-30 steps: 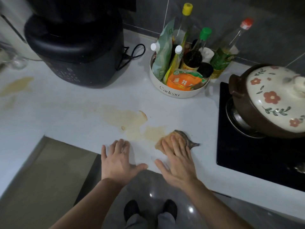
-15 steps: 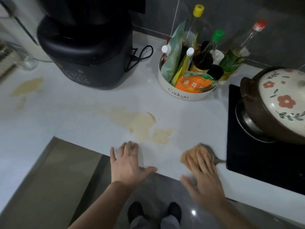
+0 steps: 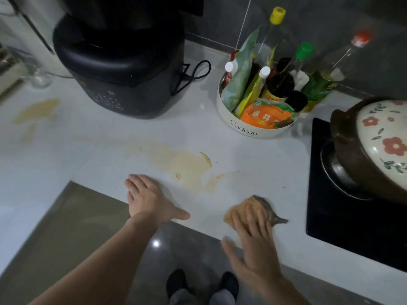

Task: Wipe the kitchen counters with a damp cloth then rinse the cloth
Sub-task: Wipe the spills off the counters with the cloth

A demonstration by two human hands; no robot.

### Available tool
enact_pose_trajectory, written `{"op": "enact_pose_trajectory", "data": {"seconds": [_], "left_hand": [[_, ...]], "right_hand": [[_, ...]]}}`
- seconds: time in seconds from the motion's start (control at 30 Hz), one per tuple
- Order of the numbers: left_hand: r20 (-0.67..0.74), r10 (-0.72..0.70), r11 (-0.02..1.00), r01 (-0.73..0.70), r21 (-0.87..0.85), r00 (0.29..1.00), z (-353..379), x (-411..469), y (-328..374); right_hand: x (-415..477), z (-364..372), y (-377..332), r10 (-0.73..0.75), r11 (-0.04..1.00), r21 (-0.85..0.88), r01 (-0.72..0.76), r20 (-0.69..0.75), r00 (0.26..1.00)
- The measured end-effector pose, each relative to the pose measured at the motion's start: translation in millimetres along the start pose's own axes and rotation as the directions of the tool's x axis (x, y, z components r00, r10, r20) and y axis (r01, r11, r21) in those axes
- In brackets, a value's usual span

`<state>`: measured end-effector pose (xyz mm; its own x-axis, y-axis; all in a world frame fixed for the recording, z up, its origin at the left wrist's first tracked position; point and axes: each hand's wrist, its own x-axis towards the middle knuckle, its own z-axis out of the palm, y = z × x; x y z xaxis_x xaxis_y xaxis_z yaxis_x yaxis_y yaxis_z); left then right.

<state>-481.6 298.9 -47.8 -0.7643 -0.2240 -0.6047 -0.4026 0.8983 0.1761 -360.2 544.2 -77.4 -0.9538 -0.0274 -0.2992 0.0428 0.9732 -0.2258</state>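
Note:
An orange-and-grey cloth [image 3: 257, 205] lies flat on the white counter [image 3: 253, 155] near its front edge. My right hand [image 3: 253, 241] presses down on the cloth with fingers spread, covering its near half. My left hand [image 3: 147, 199] rests flat on the counter edge to the left, holding nothing. A large brown stain [image 3: 182, 164] spreads on the counter between and beyond the hands. A second brown stain [image 3: 37, 110] shows at the far left.
A black appliance [image 3: 123, 69] with a cord stands at the back left. A round white caddy [image 3: 255, 126] holds several bottles and packets. On the right, a brown floral-lidded clay pot [image 3: 370, 146] sits on a black cooktop [image 3: 343, 216].
My right hand slid the cloth to the right along the counter's front edge, away from the stain. My left hand stayed flat in place.

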Motion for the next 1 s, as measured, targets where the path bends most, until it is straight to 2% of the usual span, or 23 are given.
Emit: {"op": "enact_pose_trajectory", "data": {"seconds": [0.07, 0.1, 0.17, 0.23, 0.3, 0.33, 0.37, 0.43, 0.5, 0.53, 0.57, 0.63, 0.7, 0.8, 0.87, 1.0], "left_hand": [[0.020, -0.009, 1.000, 0.008, 0.007, 1.000, -1.0, 1.2, 1.6], [0.023, -0.016, 1.000, 0.016, 0.010, 1.000, -0.7, 2.9, 2.6], [0.035, -0.040, 0.999, 0.040, 0.019, 0.999, 0.5, 5.2, 6.0], [0.046, -0.078, 0.997, 0.077, 0.026, 0.996, 1.1, 6.4, 8.2], [0.054, -0.099, 0.995, 0.099, 0.019, 0.994, 1.4, 8.4, 10.3], [0.062, -0.100, 0.995, 0.100, 0.009, 0.993, 1.1, 9.2, 10.7], [0.070, -0.095, 0.995, 0.096, -0.005, 0.993, 0.5, 9.0, 10.5], [0.074, -0.077, 0.996, 0.079, -0.033, 0.994, 0.5, 8.4, 8.2], [0.066, -0.051, 0.997, 0.055, -0.062, 0.997, 1.5, 7.4, 5.1], [0.060, -0.036, 0.996, 0.041, -0.077, 0.998, 2.2, 6.6, 2.4], [0.056, -0.018, 0.995, 0.023, -0.094, 0.998, 2.8, 5.5, -0.3], [0.045, 0.019, 0.993, -0.013, -0.119, 0.999, 5.0, 3.3, -5.9], [0.038, 0.033, 0.991, -0.027, -0.132, 0.999, 6.3, 3.1, -9.5], [0.051, 0.026, 0.994, -0.021, -0.109, 0.998, 5.8, 3.7, -8.5], [0.057, 0.015, 0.996, -0.009, -0.088, 0.998, 6.1, 4.1, -6.3], [0.056, 0.001, 0.998, 0.003, -0.067, 0.998, 5.1, 4.4, -3.0]], "right_hand": [[17.2, 5.1, -20.1, -0.130, 0.991, 0.028, 0.130, -0.005, 0.992], [29.7, 0.6, -21.3, -0.127, 0.991, 0.035, 0.128, -0.036, 0.991], [41.6, -9.9, 0.5, -0.035, 0.999, 0.037, 0.039, -0.110, 0.993], [39.6, -18.7, 37.7, 0.129, 0.991, 0.038, -0.125, -0.167, 0.977], [53.8, -31.0, 56.7, 0.305, 0.952, 0.079, -0.297, -0.127, 0.944], [70.8, -37.7, 52.0, 0.335, 0.941, 0.094, -0.325, -0.114, 0.935], [88.6, -40.6, 39.2, 0.314, 0.947, 0.113, -0.302, -0.116, 0.942], [108.6, -38.2, 4.6, 0.155, 0.984, 0.105, -0.146, -0.085, 0.984], [94.9, -22.7, -10.9, -0.042, 0.997, 0.057, 0.046, -0.074, 0.996], [79.1, -16.6, -7.4, -0.083, 0.995, 0.050, 0.088, -0.088, 0.993], [60.9, -10.7, 2.9, -0.071, 0.996, 0.053, 0.077, -0.107, 0.992], [26.0, -3.9, 20.4, 0.052, 0.995, 0.086, -0.041, -0.129, 0.990], [10.6, 1.0, 10.4, 0.120, 0.990, 0.087, -0.109, -0.130, 0.984], [31.3, 12.5, -32.4, -0.032, 0.996, 0.082, 0.041, -0.106, 0.994], [69.7, 8.1, -48.0, -0.095, 0.995, 0.020, 0.099, -0.168, 0.981], [101.5, -12.4, -1.6, 0.090, 0.995, -0.017, -0.095, -0.184, 0.979]]}}
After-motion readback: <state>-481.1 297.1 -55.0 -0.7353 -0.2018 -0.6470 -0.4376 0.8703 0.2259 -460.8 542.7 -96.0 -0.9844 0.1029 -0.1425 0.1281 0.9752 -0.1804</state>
